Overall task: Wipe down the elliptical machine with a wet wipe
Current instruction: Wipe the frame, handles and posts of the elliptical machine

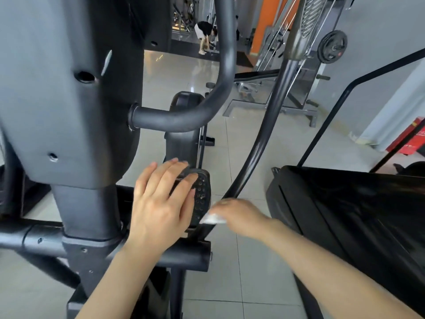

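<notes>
White, limp wet wipe (212,219) sat bunched under right hand (239,215), gripped, beside studded black plastic pedal (201,196). Soft, likely slippery; best pinched by a fold. At nine o'clock, left hand (161,203) lay flat, steadying pedal.

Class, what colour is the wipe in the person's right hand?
White, seen in the head view: wipe.

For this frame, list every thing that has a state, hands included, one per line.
Left hand: fingers straight, resting flat on the pedal.
Right hand: blurred, gripping the wet wipe.
Wet wipe: bunched in the hand, touching the pedal's right edge.
Pedal: tilted, partly covered by the left hand.
Swing arm: leaning, its lower end behind the right hand.
Weight plate: mounted on a rack in the background.
</notes>
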A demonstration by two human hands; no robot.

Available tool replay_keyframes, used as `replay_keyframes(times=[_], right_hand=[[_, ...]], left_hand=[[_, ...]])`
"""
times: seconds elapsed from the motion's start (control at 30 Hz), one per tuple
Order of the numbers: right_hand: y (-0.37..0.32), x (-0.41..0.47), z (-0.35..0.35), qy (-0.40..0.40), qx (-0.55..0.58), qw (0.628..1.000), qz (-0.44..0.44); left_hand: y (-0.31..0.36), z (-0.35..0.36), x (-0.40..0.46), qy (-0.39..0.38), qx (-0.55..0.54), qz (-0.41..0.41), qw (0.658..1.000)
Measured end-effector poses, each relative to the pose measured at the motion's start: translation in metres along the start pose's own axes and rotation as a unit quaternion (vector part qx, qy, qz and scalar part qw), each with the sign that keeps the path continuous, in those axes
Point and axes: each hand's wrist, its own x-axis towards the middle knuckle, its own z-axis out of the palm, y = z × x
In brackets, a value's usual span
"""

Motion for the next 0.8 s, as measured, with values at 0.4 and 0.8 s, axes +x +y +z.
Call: replay_keyframes(times=[0.4, 0.8], right_hand=[[-0.046, 0.053, -0.131, 0.553, 0.237, 0.799, 0.007], [-0.122, 0.087, -0.095, 0.463, -0.113, 0.856, -0.201]], left_hand=[[-0.047, -0.053, 0.021, 0.094, 0.125, -0.153, 0.976], [-0.071, -0.053, 0.009, 0.020, 0.040, -0.144, 0.989]])
